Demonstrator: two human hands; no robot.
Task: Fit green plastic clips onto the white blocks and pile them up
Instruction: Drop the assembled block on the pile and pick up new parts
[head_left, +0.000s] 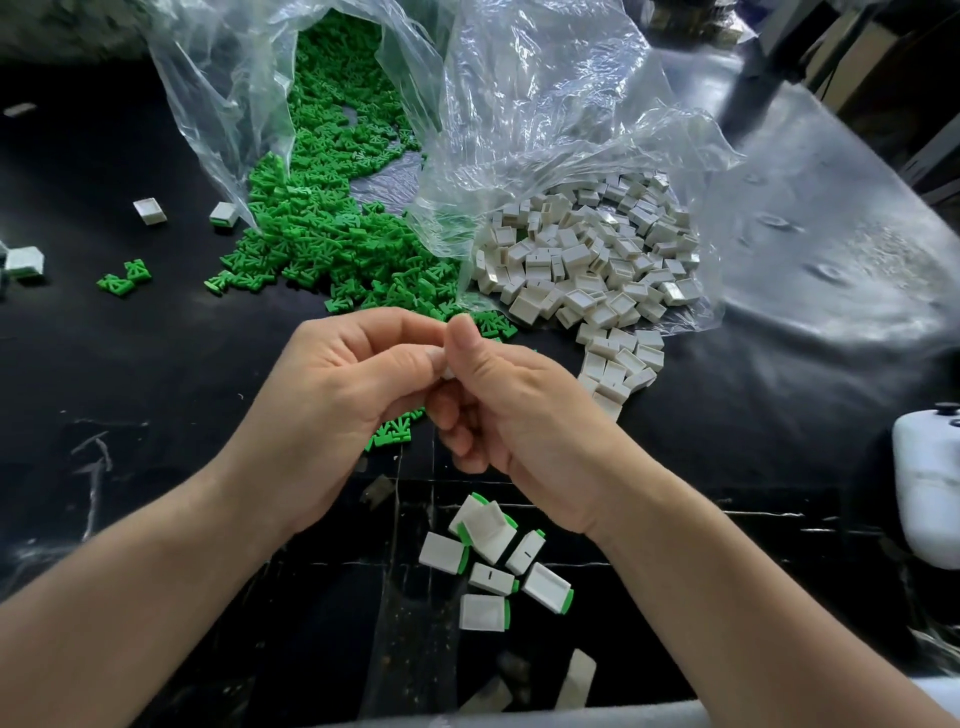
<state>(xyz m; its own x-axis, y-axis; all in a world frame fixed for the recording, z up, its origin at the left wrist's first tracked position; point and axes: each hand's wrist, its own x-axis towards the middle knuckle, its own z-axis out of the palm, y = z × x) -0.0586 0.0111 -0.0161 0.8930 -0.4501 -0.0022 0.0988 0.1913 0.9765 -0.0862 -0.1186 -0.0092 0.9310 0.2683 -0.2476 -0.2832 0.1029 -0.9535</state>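
My left hand (343, 379) and my right hand (498, 400) meet at the middle of the black table, their fingers pinching one small white block (448, 372) between them; most of it is hidden. Whether a clip is on it I cannot tell. A few green clips (392, 432) lie just under my left hand. A big heap of green clips (332, 223) spills from a clear bag behind. A heap of white blocks (587, 265) lies to the right of it. Several white blocks with green clips fitted (493, 561) sit in a loose pile below my hands.
Clear plastic bags (519, 93) stand crumpled at the back. Stray blocks (150, 210) and two loose green clips (124, 278) lie at the left. A white container (927, 483) sits at the right edge. Pale scraps (576, 678) lie near the front edge.
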